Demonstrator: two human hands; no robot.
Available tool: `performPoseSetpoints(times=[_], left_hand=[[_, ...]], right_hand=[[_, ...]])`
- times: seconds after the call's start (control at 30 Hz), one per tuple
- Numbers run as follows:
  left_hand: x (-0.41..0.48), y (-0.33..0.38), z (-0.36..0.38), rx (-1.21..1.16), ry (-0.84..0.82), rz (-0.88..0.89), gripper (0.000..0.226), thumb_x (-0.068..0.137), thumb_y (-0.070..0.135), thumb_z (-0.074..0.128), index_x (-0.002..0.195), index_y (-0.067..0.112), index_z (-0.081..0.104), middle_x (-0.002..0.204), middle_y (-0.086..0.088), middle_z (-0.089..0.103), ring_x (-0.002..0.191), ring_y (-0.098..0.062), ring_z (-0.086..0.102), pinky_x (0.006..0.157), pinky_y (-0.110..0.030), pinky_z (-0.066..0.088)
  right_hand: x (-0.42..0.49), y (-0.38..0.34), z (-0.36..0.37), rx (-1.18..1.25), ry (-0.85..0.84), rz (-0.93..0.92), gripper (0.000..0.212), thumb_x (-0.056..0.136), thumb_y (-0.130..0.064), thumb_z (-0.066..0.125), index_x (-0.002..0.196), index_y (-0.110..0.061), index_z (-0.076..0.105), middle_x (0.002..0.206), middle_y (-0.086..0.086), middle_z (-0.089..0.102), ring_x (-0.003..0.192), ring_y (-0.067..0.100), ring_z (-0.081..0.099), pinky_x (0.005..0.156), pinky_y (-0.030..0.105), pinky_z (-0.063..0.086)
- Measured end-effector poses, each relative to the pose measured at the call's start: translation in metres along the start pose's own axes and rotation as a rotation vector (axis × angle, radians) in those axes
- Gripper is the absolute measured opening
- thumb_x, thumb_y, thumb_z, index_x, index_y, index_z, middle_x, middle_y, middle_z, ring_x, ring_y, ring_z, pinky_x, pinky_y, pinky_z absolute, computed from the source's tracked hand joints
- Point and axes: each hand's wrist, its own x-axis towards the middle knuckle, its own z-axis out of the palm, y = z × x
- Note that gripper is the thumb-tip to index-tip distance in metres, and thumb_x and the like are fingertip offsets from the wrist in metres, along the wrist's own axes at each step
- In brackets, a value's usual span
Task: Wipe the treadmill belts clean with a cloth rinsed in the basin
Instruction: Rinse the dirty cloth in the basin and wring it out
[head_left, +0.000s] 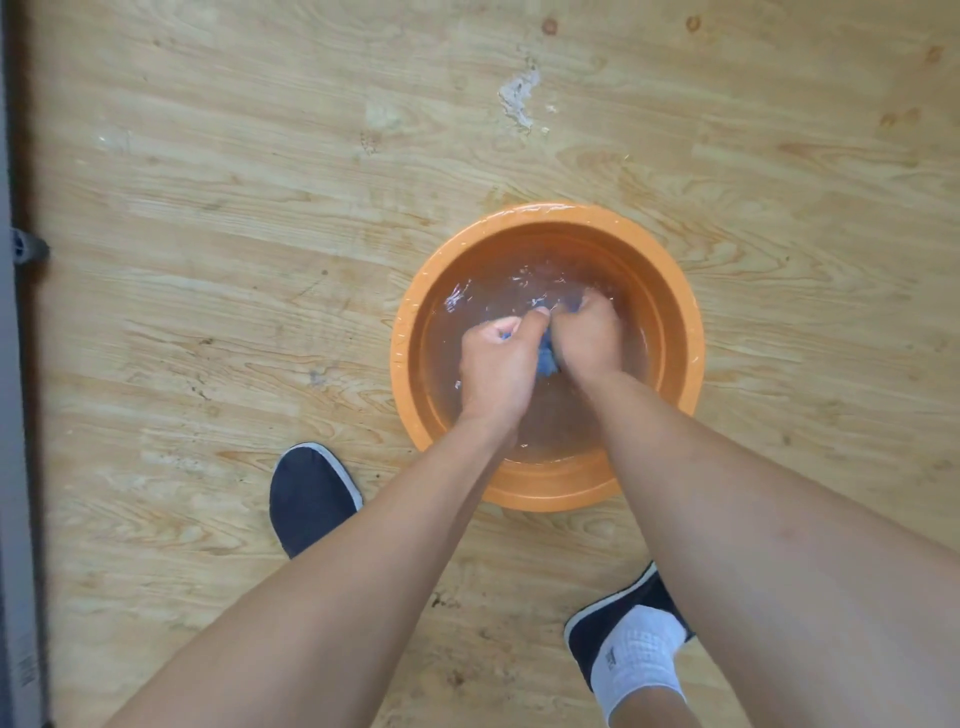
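An orange basin (675, 312) of water stands on the wooden floor, right of centre. Both my hands are inside it, close together at the water's surface. My left hand (496, 364) and my right hand (589, 338) each grip a bunched blue cloth (546, 358), which shows only as a small patch between them and at my fingertips. The water around my hands is rippled. No treadmill belt is in view.
The light wooden floor (260, 208) spreads all round the basin, with a pale scuff (517, 98) at the top centre. My dark shoes (311, 499) stand in front of the basin. A dark grey edge (15, 364) runs down the far left.
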Motion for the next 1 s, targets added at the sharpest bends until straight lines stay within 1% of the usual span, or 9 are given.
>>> performPoseSetpoints(times=[0.07,0.2,0.3,0.4,0.57,0.63,0.77,0.9,1.0], left_hand=[[0.003,-0.002,-0.007,-0.01,0.062,0.033,0.04,0.083,0.038,0.066,0.07,0.007,0.043,0.07,-0.007,0.031,0.067,-0.026,0.026,0.06,-0.044,0.024],[0.016,-0.011,-0.01,0.139,0.126,-0.019,0.032,0.096,0.034,0.066,0.08,0.024,0.04,0.074,0.004,0.048,0.066,-0.024,0.043,0.067,-0.039,0.036],[0.03,-0.023,-0.005,0.193,0.085,-0.049,0.028,0.103,0.023,0.064,0.086,0.026,0.042,0.084,0.005,0.054,0.072,-0.017,0.05,0.068,-0.032,0.041],[0.031,-0.024,0.007,0.041,-0.036,-0.184,0.02,0.101,0.011,0.055,0.083,0.021,0.054,0.067,0.001,0.056,0.053,-0.015,0.046,0.041,-0.02,0.031],[0.034,-0.025,0.019,-0.281,0.048,-0.417,0.023,0.103,0.026,0.051,0.097,0.013,0.07,0.073,-0.006,0.068,0.057,-0.021,0.064,0.051,-0.023,0.048],[0.037,-0.024,0.013,-0.216,0.019,-0.438,0.032,0.107,0.037,0.044,0.094,0.016,0.065,0.058,-0.002,0.059,0.042,-0.019,0.053,0.045,-0.02,0.039],[0.019,-0.005,0.004,-0.155,-0.078,-0.297,0.03,0.111,0.033,0.043,0.085,0.019,0.051,0.054,-0.002,0.039,0.034,-0.012,0.031,0.04,-0.013,0.019],[0.004,0.01,0.001,-0.125,-0.185,-0.17,0.026,0.101,0.029,0.054,0.077,0.023,0.047,0.056,0.001,0.039,0.04,-0.013,0.03,0.042,-0.016,0.018],[-0.006,-0.005,-0.003,-0.113,-0.105,-0.114,0.034,0.098,0.021,0.056,0.068,0.027,0.041,0.057,0.002,0.035,0.045,-0.014,0.029,0.045,-0.021,0.016]], right_hand=[[0.001,0.01,-0.003,0.046,0.098,0.05,0.006,0.095,-0.023,0.061,0.096,-0.017,0.062,0.094,0.006,0.065,0.093,0.028,0.064,0.082,0.033,0.047],[-0.013,0.025,-0.009,0.282,0.13,0.14,0.014,0.095,-0.032,0.062,0.101,-0.019,0.065,0.097,0.001,0.071,0.096,0.03,0.071,0.084,0.04,0.056],[-0.036,0.033,-0.011,0.411,-0.009,0.105,0.009,0.102,-0.025,0.06,0.095,-0.022,0.065,0.091,-0.001,0.074,0.079,0.02,0.068,0.067,0.031,0.054],[-0.054,0.035,-0.004,0.239,-0.19,-0.05,0.017,0.107,-0.029,0.053,0.092,-0.022,0.057,0.074,-0.002,0.062,0.063,0.015,0.054,0.052,0.028,0.041],[-0.054,0.018,0.007,-0.214,-0.015,-0.221,0.015,0.103,-0.036,0.049,0.096,-0.023,0.051,0.084,0.002,0.066,0.083,0.032,0.058,0.069,0.042,0.043],[-0.045,0.006,0.012,-0.236,-0.015,-0.245,0.01,0.099,-0.028,0.052,0.096,-0.021,0.057,0.092,0.009,0.069,0.089,0.034,0.058,0.071,0.042,0.043],[-0.005,-0.011,0.011,-0.239,-0.116,-0.107,0.014,0.095,-0.023,0.059,0.098,-0.014,0.069,0.104,0.015,0.073,0.1,0.033,0.067,0.082,0.038,0.052],[0.009,-0.003,0.0,-0.057,-0.134,-0.027,0.016,0.088,-0.012,0.064,0.074,-0.015,0.056,0.072,-0.002,0.061,0.072,0.022,0.058,0.064,0.03,0.043],[0.0,0.008,-0.002,-0.122,-0.062,0.007,0.014,0.092,-0.011,0.059,0.102,-0.013,0.069,0.094,0.005,0.069,0.09,0.025,0.065,0.078,0.032,0.049]])
